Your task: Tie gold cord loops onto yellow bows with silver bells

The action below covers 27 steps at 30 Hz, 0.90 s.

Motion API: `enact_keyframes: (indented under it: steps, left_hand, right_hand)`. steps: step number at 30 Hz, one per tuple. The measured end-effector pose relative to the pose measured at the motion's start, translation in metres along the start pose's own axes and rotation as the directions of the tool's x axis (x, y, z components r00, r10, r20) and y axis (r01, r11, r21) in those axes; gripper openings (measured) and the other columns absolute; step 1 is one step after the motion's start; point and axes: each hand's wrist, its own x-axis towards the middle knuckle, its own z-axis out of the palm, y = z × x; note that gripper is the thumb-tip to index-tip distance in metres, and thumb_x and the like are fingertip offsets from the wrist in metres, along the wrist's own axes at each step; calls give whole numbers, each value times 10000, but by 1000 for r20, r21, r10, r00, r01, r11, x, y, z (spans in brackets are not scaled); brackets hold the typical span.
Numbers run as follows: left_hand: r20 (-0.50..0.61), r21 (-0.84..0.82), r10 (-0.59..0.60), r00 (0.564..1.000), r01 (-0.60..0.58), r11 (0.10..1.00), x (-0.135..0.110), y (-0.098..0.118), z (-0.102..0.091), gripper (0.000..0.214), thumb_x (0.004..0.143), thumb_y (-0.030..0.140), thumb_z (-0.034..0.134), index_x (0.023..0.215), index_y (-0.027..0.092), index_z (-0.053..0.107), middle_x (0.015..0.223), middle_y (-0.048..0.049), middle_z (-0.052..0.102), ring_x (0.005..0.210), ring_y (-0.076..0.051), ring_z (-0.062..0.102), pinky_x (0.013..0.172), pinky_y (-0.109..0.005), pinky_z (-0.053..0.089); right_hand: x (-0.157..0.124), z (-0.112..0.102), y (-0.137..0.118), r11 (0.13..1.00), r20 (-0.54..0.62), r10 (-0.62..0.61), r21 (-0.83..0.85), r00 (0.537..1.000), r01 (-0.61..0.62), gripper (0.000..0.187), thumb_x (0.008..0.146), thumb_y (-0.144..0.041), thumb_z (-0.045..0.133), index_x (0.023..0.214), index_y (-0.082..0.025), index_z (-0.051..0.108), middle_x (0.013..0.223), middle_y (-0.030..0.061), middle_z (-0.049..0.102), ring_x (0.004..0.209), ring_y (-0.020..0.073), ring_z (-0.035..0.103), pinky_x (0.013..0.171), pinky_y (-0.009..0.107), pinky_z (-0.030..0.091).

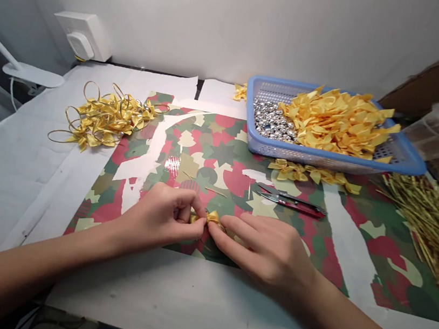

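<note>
Right at the centre of the action, the left hand [154,221] and the right hand [260,252] meet over a small yellow satin bow [210,218]. Both are pinching it between thumb and fingertips, the left with its fingers curled over, the right with its fingers stretched out flat. The bow is held just above the near edge of the camouflage-print paper [218,170], in red, green and cream, and a thin gold loop seems to show at its middle, though the fingers hide most of that.

Just right of the hands and farther back lie red-handled thread snips [290,200], untouched. Beyond them, a row of yellow bows [308,174] sits against a blue plastic basket [326,160], which is loaded with a heap of loose yellow bows [338,121] and silver beads [270,120]. Off to the far left, a tangle of gold looped ribbon [103,118] rests on white paper [4,183], and on the right lies a pile of gold twist ties [427,226].
</note>
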Motion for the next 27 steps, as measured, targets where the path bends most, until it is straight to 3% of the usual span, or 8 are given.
enact_keyframes:
  steps: [17,21,24,27]
  left_hand:
    - [-17,58,15,1000,-14,998,-1,0,1,86,730,96,577,661,147,575,461,119,301,431,-40,270,408,-153,241]
    - [-67,160,101,993,-89,983,-1,0,-1,87,751,107,599,676,150,597,496,100,350,454,-46,316,429,-163,268]
    - [-114,250,220,969,-186,950,-1,-1,-2,73,762,130,620,693,155,616,629,51,473,525,-60,393,470,-177,325]
    - [-135,273,253,958,-209,939,0,-1,-3,69,774,140,612,709,159,621,761,10,542,569,-70,445,489,-189,365]
  right_hand:
    - [-5,-4,2,1000,33,-21,-5,999,21,200,896,-75,505,918,-101,702,756,43,726,542,116,505,481,257,388]
    - [-5,-2,3,1000,21,2,-3,1000,-2,167,864,-83,561,932,-113,711,870,50,741,588,135,495,533,273,437]
    - [-5,0,4,1000,24,6,1,1000,-6,150,846,-92,597,938,-115,713,923,48,742,629,143,512,557,275,455]
    - [-5,1,4,1000,34,9,9,999,-9,149,846,-102,605,951,-111,711,951,46,744,635,142,517,548,273,457]
